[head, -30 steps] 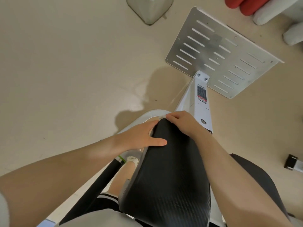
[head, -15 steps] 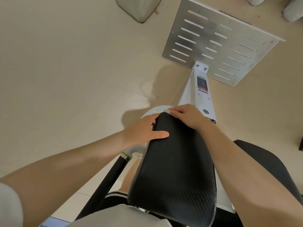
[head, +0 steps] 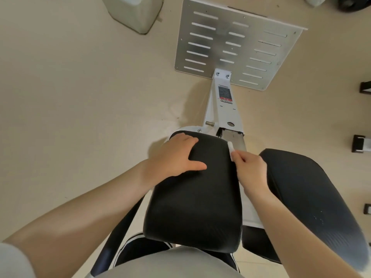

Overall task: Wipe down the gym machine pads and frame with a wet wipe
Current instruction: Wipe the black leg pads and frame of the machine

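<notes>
Since a second ago the right hand (head: pixel 251 169) has slid from the top of the black pad (head: pixel 194 197) round to its 3 o'clock edge, fingers curled on a white wet wipe (head: pixel 231 150) pressed against that side. The left hand (head: pixel 176 157) has shifted up onto the pad's top at 11 o'clock, fingers spread flat, holding nothing. Two pads show: this one and a second pad (head: pixel 313 197) at 3 o'clock. One slotted metal footplate (head: pixel 236 43) lies at 12 o'clock, joined by the white frame (head: pixel 224 109).
</notes>
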The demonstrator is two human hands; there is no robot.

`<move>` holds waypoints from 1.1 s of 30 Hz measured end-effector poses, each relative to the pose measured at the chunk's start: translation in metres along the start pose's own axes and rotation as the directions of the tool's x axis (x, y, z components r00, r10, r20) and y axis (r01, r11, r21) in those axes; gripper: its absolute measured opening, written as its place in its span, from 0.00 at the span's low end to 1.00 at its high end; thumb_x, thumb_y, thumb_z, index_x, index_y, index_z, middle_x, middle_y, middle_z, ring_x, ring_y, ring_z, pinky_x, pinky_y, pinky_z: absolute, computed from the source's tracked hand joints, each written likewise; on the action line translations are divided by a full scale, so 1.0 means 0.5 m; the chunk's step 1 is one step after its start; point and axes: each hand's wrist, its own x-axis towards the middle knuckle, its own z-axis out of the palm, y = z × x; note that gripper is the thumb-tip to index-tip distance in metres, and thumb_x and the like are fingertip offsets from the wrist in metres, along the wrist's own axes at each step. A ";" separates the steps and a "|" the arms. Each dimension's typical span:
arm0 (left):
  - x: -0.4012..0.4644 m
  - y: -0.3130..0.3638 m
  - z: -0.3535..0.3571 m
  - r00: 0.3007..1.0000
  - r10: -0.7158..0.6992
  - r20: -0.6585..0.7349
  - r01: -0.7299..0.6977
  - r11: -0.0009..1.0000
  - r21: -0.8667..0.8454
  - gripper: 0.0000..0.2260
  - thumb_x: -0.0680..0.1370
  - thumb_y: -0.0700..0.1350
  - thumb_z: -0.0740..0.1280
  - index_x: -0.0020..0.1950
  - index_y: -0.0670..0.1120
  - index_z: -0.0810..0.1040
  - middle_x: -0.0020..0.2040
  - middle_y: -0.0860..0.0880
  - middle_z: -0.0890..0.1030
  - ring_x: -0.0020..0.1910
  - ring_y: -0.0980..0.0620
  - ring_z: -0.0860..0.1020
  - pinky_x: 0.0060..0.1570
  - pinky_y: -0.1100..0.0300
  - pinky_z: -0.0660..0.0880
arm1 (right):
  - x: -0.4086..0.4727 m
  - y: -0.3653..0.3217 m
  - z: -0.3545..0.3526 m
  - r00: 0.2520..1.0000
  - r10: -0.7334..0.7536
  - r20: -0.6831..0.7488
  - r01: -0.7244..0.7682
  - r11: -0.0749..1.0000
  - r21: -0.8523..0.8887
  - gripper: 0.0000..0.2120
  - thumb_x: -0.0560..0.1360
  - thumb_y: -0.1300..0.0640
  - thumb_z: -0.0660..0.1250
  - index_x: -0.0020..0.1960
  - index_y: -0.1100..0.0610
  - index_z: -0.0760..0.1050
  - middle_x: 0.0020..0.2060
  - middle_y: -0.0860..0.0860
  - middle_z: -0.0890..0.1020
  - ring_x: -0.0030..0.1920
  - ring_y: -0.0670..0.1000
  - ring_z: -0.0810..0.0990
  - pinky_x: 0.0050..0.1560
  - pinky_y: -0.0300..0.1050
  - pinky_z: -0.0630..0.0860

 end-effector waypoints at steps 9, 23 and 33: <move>-0.033 0.058 0.034 0.994 0.052 0.096 -0.066 0.987 0.149 0.43 0.68 0.67 0.66 0.76 0.52 0.52 0.77 0.52 0.54 0.75 0.50 0.51 0.71 0.53 0.54 | 0.038 -0.012 0.009 0.974 0.109 0.196 -0.145 0.974 0.175 0.13 0.79 0.53 0.57 0.58 0.55 0.77 0.41 0.49 0.79 0.45 0.50 0.78 0.42 0.42 0.73; -0.041 0.063 0.053 0.977 0.024 0.213 -0.097 0.937 0.337 0.43 0.68 0.68 0.65 0.76 0.56 0.48 0.77 0.54 0.46 0.76 0.50 0.44 0.73 0.53 0.46 | -0.022 0.002 -0.005 0.977 0.187 0.106 -0.211 0.929 0.303 0.20 0.77 0.58 0.59 0.27 0.54 0.63 0.26 0.50 0.65 0.29 0.48 0.63 0.33 0.42 0.62; -0.052 0.074 0.052 0.985 0.004 0.171 -0.053 0.957 0.285 0.41 0.68 0.64 0.68 0.76 0.55 0.53 0.77 0.55 0.49 0.76 0.51 0.46 0.72 0.55 0.50 | -0.191 0.058 -0.066 0.993 0.022 0.118 -0.049 0.971 0.236 0.16 0.77 0.58 0.60 0.35 0.69 0.70 0.28 0.55 0.66 0.30 0.50 0.63 0.33 0.42 0.63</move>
